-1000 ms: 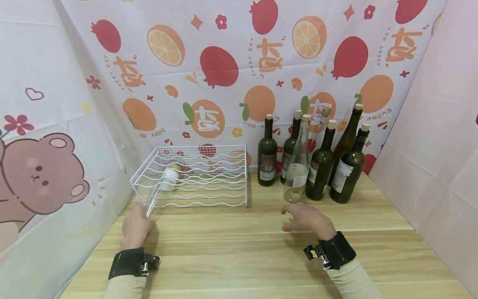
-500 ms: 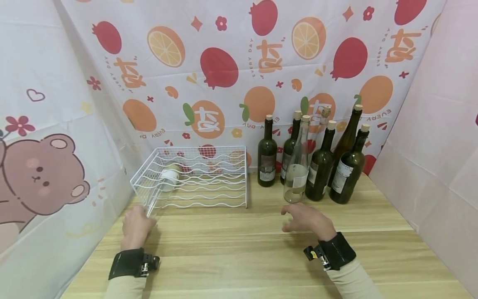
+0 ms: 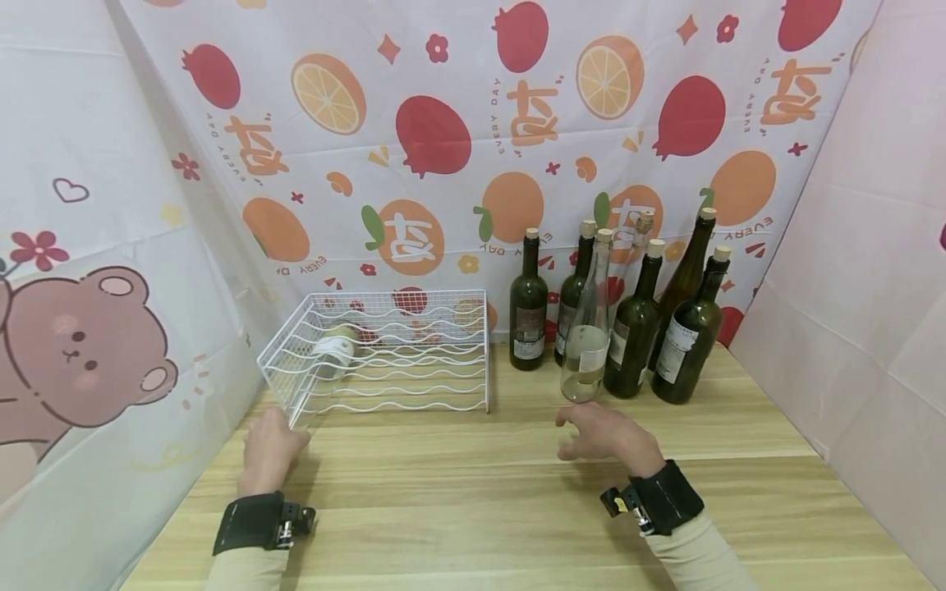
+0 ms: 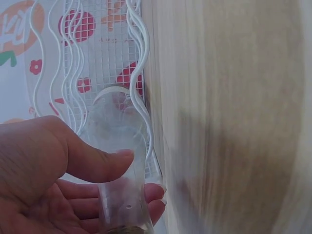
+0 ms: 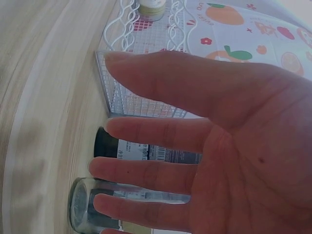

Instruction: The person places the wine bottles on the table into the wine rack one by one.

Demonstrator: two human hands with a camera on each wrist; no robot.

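A clear glass bottle (image 4: 119,126) lies slanted in the white wire rack (image 3: 414,406), its far end pointing to the back. A white label (image 3: 335,348) and a yellowish base show through the rack's wavy bars. My left hand (image 3: 268,451) holds the bottle's narrow near end at the rack's front left corner, thumb on one side and fingers on the other. My right hand (image 3: 609,439) holds nothing; in the right wrist view its fingers (image 5: 146,175) are spread straight. It hovers in front of a clear corked bottle (image 3: 585,361) without visibly touching it.
Several corked bottles stand at the back right, including a dark green bottle (image 3: 528,316) beside the rack and another green bottle (image 3: 687,341) at the right end. A printed cloth (image 3: 458,74) hangs behind. The wooden table (image 3: 458,509) stretches in front.
The label on the bottle in the rack has shifted slightly left, as the bottle turns or slides a little in my left hand. My right hand stays in place.
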